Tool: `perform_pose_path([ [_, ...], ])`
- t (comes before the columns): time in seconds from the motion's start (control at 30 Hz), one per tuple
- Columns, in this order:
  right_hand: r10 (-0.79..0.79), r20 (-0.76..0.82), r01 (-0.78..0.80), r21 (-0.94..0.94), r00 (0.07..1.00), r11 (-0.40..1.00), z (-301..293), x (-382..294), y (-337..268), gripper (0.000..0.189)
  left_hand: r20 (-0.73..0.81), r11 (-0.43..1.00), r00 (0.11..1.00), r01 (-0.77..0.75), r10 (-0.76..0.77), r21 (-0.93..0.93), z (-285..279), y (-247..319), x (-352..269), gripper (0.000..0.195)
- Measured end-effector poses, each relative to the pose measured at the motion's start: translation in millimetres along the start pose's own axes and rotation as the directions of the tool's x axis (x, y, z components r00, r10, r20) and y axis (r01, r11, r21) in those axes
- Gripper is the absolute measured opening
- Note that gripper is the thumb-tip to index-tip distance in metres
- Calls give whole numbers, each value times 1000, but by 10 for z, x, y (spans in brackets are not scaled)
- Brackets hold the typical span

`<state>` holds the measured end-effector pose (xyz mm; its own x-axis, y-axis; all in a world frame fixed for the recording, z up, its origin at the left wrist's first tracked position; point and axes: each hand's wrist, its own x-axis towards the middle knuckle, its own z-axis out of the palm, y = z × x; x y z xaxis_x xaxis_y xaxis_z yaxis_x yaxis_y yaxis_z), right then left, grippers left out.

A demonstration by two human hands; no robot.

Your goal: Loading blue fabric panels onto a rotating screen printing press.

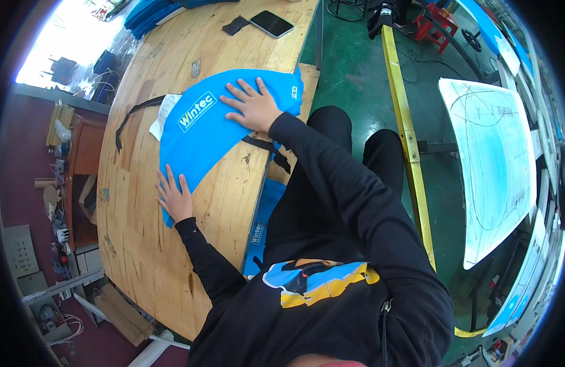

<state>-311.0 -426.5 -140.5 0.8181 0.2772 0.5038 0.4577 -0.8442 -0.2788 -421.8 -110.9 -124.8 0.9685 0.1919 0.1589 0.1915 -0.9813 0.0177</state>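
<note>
A curved blue fabric piece (186, 149) with a printed Wintec logo lies across the wooden table (145, 188). My right hand (255, 110) rests palm down on its upper half, fingers spread. Against its narrow lower end, my left hand (174, 199) is laid flat with the fingers apart. A black strap (138, 109) sticks out beyond the far side, next to a white paper or tag (165, 117) partly covered by the fabric. On the near side another black strap (266, 147) hangs over the table edge. Neither hand grips anything.
Further up the table are a smartphone (272, 24), a small dark scrap (235, 25) and a stack of blue fabric (154, 16). More blue fabric (264, 218) sits below the table edge by my lap. A yellow bar (405, 124) and a marked white board (495, 174) stand at right.
</note>
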Motion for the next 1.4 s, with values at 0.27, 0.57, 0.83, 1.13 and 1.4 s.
perform_pose_path([
  [0.27, 173, -123, -201, -270, 977, 942, -635, -281, 728, 55, -8, 1000, 1000, -4, 4, -9, 34, -1, 80, 56],
  [0.57, 285, -345, -340, -109, 894, 934, -2002, -2145, 780, 34, -112, 969, 983, -162, 143, -184, -73, 491, 177, 62],
  [0.83, 470, -566, -628, -112, 677, 770, -2901, -3650, 361, 22, -293, 366, 490, -846, 821, -388, -867, 3497, -96, 66],
  [1.13, 267, -923, -961, -267, 278, 78, -4220, -4807, -195, 11, -547, -364, -152, -881, 823, -302, -1468, 5900, -1683, 59],
  [1.4, 263, -964, -929, -119, 24, -350, -4944, -5931, -595, 12, -651, -662, -345, -672, 677, -332, -1481, 6644, -2779, 51],
])
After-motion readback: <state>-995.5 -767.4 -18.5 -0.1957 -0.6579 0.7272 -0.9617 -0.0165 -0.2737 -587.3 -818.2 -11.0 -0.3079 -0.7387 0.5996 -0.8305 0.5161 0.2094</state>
